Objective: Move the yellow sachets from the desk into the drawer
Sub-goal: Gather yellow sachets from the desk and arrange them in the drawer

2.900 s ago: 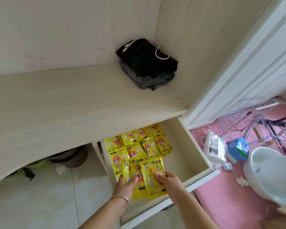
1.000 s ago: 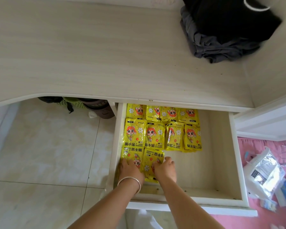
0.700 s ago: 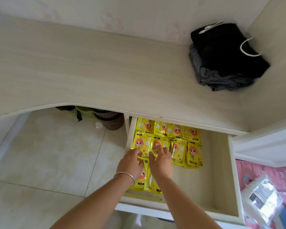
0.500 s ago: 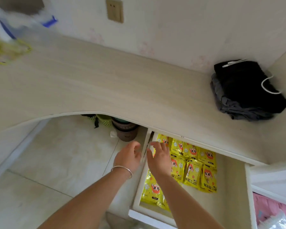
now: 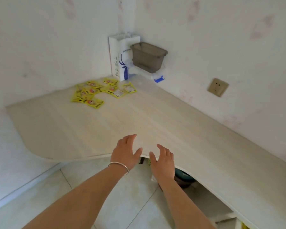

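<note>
Several yellow sachets (image 5: pixel 96 92) lie scattered in the far left corner of the pale wooden desk (image 5: pixel 155 123). My left hand (image 5: pixel 125 152), with a silver bangle on its wrist, hovers over the desk's near curved edge, fingers apart and empty. My right hand (image 5: pixel 163 160) is beside it, also empty with fingers spread. Both hands are far short of the sachets. The drawer (image 5: pixel 238 224) shows only as a sliver at the bottom right, with a bit of yellow inside.
A white paper bag (image 5: pixel 120 58) with blue print and a grey plastic bin (image 5: pixel 148 57) stand in the desk's corner behind the sachets. A wall socket (image 5: pixel 218 87) is on the right wall. Pots (image 5: pixel 182 177) sit under the desk on the tiled floor.
My hands have left the sachets in the drawer and risen to the desk's edge, empty. The view swung left, from the drawer to the desk's far corner with the loose sachets.
</note>
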